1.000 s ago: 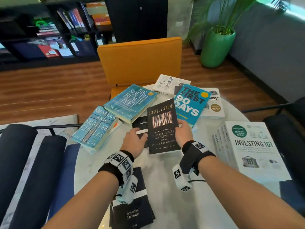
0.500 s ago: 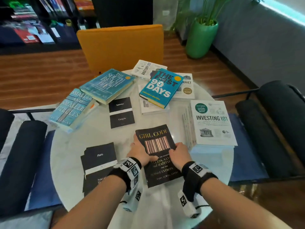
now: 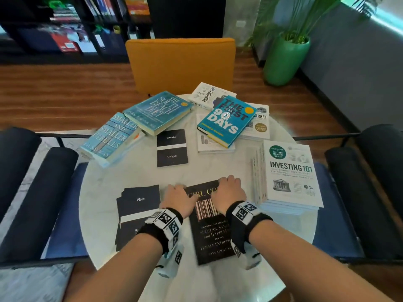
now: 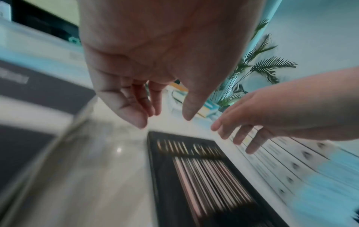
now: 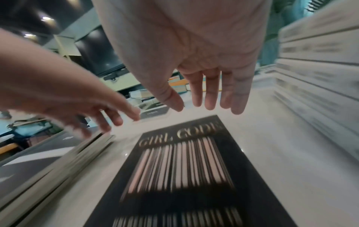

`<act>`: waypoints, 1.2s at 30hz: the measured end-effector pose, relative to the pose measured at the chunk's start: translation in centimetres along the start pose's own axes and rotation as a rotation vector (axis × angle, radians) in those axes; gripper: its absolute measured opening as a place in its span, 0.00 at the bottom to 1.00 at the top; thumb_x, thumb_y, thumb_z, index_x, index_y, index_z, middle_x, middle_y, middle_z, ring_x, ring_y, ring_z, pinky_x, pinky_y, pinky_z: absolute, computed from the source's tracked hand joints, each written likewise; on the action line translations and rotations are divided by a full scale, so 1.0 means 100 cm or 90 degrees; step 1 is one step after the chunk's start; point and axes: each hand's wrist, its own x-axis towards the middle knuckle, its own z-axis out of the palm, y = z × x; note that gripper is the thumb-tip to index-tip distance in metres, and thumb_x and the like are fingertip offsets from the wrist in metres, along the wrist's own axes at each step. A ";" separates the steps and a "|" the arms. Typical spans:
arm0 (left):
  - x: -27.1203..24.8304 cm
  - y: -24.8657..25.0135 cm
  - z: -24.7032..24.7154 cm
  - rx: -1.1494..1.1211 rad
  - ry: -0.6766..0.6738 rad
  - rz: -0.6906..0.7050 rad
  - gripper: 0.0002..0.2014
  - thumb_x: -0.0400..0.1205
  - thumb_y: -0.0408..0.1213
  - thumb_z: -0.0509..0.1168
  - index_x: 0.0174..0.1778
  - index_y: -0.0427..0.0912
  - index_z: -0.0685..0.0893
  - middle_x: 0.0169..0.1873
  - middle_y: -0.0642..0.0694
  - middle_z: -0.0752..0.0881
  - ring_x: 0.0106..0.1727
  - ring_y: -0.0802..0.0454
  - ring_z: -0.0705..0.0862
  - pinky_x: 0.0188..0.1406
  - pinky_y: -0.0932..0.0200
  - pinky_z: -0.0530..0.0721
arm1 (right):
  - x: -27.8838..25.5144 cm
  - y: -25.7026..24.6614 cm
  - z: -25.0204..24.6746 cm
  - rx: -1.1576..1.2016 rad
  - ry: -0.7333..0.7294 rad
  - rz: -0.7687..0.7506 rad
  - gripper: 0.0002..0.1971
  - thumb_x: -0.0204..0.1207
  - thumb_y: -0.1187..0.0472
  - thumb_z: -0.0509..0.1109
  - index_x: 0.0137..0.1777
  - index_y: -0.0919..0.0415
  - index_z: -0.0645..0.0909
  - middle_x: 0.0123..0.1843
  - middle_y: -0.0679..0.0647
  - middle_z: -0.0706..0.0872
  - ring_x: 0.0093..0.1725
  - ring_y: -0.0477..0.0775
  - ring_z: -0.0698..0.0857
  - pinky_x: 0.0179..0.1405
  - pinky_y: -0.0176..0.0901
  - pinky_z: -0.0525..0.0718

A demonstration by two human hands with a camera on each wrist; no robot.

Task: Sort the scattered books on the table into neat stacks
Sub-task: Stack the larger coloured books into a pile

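1. Both hands hover palm-down over the top end of the black Girl Code book (image 3: 214,223) at lower centre of the head view: the left hand (image 3: 179,198) above its upper left corner, the right hand (image 3: 231,190) above its upper right corner. In the wrist views the fingers of each hang loosely spread and hold nothing, clear of the cover.
2. White round table (image 3: 130,177) fills the middle of the frame and bears all the books.
3. Investing 101 stack (image 3: 290,171) lies at right, just beside the black book.
4. Smaller and Smaller Circles (image 3: 111,138) and The South Beach Diet (image 3: 159,111) overlap at upper left.
5. The First 90 Days (image 3: 226,120) rests tilted on white books at upper centre.
6. Plato stack (image 3: 137,205), black, lies just left of the left hand.
7. Caligula booklet (image 3: 172,148) lies alone at centre.
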 end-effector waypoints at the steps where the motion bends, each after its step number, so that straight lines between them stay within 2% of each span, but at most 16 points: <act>1: 0.009 0.002 -0.016 0.016 0.021 0.009 0.26 0.82 0.55 0.61 0.73 0.47 0.74 0.70 0.42 0.72 0.71 0.42 0.75 0.69 0.47 0.75 | 0.009 -0.009 -0.004 -0.015 -0.005 -0.016 0.21 0.81 0.54 0.58 0.72 0.60 0.70 0.70 0.58 0.71 0.70 0.60 0.69 0.64 0.52 0.74; 3: 0.033 0.003 -0.048 0.029 0.061 0.008 0.22 0.83 0.53 0.58 0.71 0.48 0.77 0.71 0.41 0.74 0.72 0.40 0.73 0.70 0.46 0.73 | 0.028 -0.026 -0.011 -0.042 -0.016 -0.046 0.21 0.81 0.54 0.58 0.71 0.62 0.72 0.70 0.59 0.71 0.71 0.61 0.69 0.64 0.53 0.74; 5: 0.060 -0.001 -0.076 0.049 0.073 -0.028 0.23 0.83 0.52 0.57 0.71 0.46 0.78 0.70 0.39 0.76 0.71 0.38 0.73 0.70 0.45 0.74 | 0.049 -0.043 -0.016 -0.068 -0.023 -0.068 0.21 0.81 0.53 0.58 0.70 0.63 0.72 0.70 0.60 0.72 0.71 0.61 0.69 0.64 0.54 0.74; 9: 0.108 -0.013 -0.108 0.142 0.025 -0.109 0.27 0.82 0.55 0.57 0.69 0.40 0.78 0.69 0.36 0.77 0.69 0.36 0.76 0.68 0.43 0.77 | 0.091 -0.074 -0.019 -0.104 -0.049 -0.047 0.21 0.83 0.52 0.57 0.72 0.62 0.72 0.71 0.59 0.74 0.73 0.60 0.70 0.66 0.52 0.74; 15: 0.153 -0.022 -0.113 0.206 -0.062 -0.098 0.28 0.85 0.56 0.57 0.67 0.34 0.80 0.67 0.34 0.81 0.65 0.37 0.81 0.65 0.49 0.79 | 0.140 -0.103 -0.011 -0.097 -0.077 0.005 0.25 0.84 0.45 0.53 0.70 0.63 0.75 0.69 0.60 0.77 0.70 0.60 0.73 0.64 0.52 0.74; 19: 0.167 -0.017 -0.106 0.204 -0.089 -0.104 0.28 0.86 0.56 0.53 0.69 0.35 0.78 0.71 0.32 0.73 0.68 0.39 0.77 0.68 0.48 0.75 | 0.153 -0.113 -0.005 -0.047 -0.064 0.020 0.27 0.83 0.42 0.57 0.69 0.64 0.74 0.68 0.61 0.79 0.69 0.61 0.77 0.65 0.52 0.76; 23: 0.168 -0.006 -0.098 0.170 -0.059 -0.098 0.28 0.87 0.55 0.52 0.70 0.35 0.78 0.68 0.35 0.76 0.69 0.41 0.75 0.68 0.49 0.74 | 0.155 -0.117 0.000 0.037 -0.066 0.017 0.25 0.82 0.45 0.62 0.69 0.65 0.73 0.68 0.61 0.80 0.67 0.61 0.80 0.63 0.50 0.78; 27: 0.163 -0.002 -0.090 0.089 -0.008 -0.132 0.30 0.84 0.55 0.60 0.71 0.32 0.71 0.66 0.35 0.78 0.67 0.41 0.78 0.65 0.51 0.77 | 0.148 -0.112 0.007 0.086 -0.061 0.038 0.28 0.81 0.45 0.63 0.70 0.66 0.70 0.69 0.63 0.77 0.68 0.62 0.79 0.65 0.50 0.77; 29: 0.161 -0.002 -0.086 -0.044 0.007 -0.144 0.31 0.82 0.49 0.66 0.70 0.31 0.63 0.62 0.33 0.81 0.62 0.37 0.82 0.60 0.47 0.80 | 0.143 -0.107 0.010 0.123 -0.063 0.049 0.28 0.81 0.44 0.62 0.69 0.67 0.71 0.68 0.63 0.78 0.67 0.62 0.80 0.64 0.50 0.78; 31: 0.155 0.002 -0.086 -0.128 0.016 -0.127 0.30 0.82 0.41 0.68 0.70 0.29 0.60 0.59 0.32 0.84 0.60 0.36 0.84 0.57 0.47 0.81 | 0.138 -0.101 0.011 0.192 -0.068 0.067 0.27 0.80 0.43 0.62 0.66 0.66 0.74 0.65 0.63 0.81 0.63 0.62 0.82 0.60 0.51 0.81; 34: 0.135 0.004 -0.091 -0.199 0.030 -0.081 0.27 0.83 0.37 0.67 0.72 0.31 0.64 0.63 0.34 0.83 0.63 0.38 0.83 0.52 0.57 0.78 | 0.127 -0.092 0.005 0.319 -0.061 0.086 0.24 0.81 0.43 0.61 0.64 0.63 0.72 0.62 0.61 0.84 0.60 0.63 0.84 0.57 0.50 0.81; 36: 0.115 -0.001 -0.095 -0.249 0.021 -0.049 0.27 0.82 0.37 0.68 0.74 0.35 0.66 0.62 0.36 0.84 0.62 0.41 0.84 0.54 0.59 0.79 | 0.118 -0.085 -0.002 0.388 -0.066 0.060 0.25 0.80 0.44 0.64 0.68 0.62 0.72 0.63 0.58 0.84 0.63 0.62 0.83 0.60 0.47 0.78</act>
